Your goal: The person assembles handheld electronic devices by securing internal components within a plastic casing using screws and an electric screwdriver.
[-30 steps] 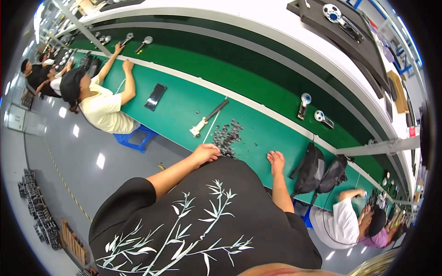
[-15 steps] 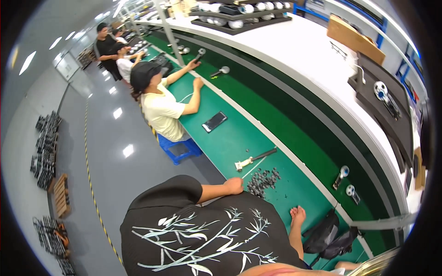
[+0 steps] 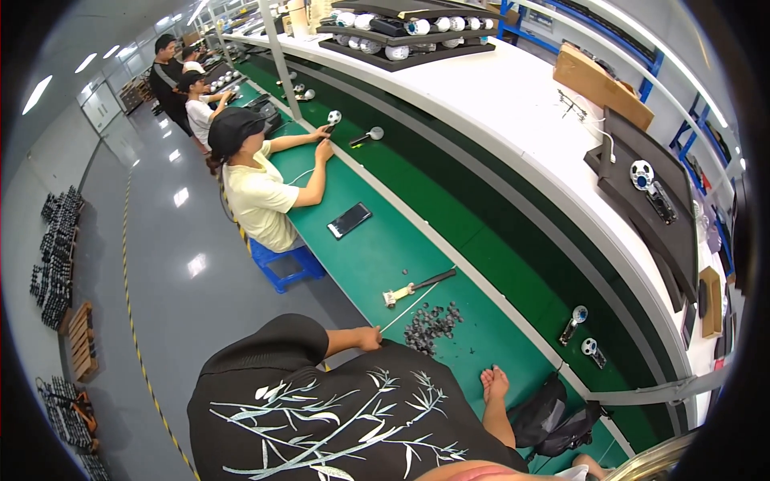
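Note:
My left hand is closed at the near edge of the green bench; what it grips, if anything, is hidden. My right hand rests palm up on the bench, fingers loosely stretched and nothing in it. Between the hands and a little farther off lies a heap of small black parts. Just beyond the heap is a hammer with a black handle and a pale head. A thin pale line crosses the bench beside it, ending near my left hand.
A phone lies farther left, near a seated co-worker holding a handheld device. Black bags sit to my right. Past the bench runs a dark green belt carrying several devices. A white shelf holds black foam trays.
The whole view has shifted, so the bench and co-workers appear farther left. The seated co-worker's hands have come together around the device. My hands keep nearly the same places on the bench.

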`<state>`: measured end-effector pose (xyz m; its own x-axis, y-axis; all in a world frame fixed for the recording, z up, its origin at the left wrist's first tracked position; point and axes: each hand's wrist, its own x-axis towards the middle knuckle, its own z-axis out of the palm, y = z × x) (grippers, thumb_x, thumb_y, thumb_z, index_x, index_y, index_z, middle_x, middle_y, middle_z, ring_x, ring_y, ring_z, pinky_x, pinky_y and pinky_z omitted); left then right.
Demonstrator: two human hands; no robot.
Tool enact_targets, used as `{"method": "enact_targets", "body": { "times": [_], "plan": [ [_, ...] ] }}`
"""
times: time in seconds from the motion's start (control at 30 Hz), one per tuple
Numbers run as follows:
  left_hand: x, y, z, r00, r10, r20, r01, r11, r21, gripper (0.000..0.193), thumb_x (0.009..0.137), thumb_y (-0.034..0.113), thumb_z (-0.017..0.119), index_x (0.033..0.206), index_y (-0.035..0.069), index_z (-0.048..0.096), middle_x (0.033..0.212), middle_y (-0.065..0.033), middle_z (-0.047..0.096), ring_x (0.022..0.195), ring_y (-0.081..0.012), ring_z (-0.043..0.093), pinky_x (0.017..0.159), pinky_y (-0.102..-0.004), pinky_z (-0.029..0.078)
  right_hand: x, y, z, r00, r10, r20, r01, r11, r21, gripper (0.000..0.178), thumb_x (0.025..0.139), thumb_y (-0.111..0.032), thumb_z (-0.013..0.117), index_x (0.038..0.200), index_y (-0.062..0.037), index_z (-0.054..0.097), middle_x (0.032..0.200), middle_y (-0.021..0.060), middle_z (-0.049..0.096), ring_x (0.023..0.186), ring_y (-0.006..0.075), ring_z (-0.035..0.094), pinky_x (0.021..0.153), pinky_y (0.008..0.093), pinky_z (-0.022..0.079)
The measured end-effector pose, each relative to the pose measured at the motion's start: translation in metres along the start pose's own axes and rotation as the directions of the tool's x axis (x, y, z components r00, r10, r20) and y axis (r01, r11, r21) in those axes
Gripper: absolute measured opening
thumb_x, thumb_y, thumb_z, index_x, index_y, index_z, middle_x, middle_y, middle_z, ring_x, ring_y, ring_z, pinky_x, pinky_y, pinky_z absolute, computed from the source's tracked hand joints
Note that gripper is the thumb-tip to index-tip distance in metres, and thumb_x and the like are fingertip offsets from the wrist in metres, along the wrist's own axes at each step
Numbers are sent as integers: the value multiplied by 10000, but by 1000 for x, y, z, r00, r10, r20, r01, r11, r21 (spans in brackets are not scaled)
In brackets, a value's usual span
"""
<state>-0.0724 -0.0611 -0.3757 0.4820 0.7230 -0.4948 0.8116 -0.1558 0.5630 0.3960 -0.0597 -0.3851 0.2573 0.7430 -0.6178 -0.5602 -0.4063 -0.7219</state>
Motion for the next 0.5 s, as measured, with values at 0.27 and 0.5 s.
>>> {"method": "enact_targets", "body": {
  "times": [0.27,0.5],
  "plan": [
    [14,-12,1,973,37,226,-52,997,62,339,817,290,460,794,4,640,882,-164,661,831,-382,586,1022,-426,336,-4,4,-3,999,13,-37,-13,1000,-6,199,901,-153,579,1037,-8,567,691,85,607,556,159,606,502,243,530],
    [69,-100,58,845,325,424,-520,683,512,298,831,190,407,798,1,635,893,-160,662,867,-346,594,1072,-494,259,-1,-5,5,990,104,-91,-101,994,38,218,878,-194,618,1029,-36,619,697,80,624,565,172,619,499,266,538]
  ]
}}
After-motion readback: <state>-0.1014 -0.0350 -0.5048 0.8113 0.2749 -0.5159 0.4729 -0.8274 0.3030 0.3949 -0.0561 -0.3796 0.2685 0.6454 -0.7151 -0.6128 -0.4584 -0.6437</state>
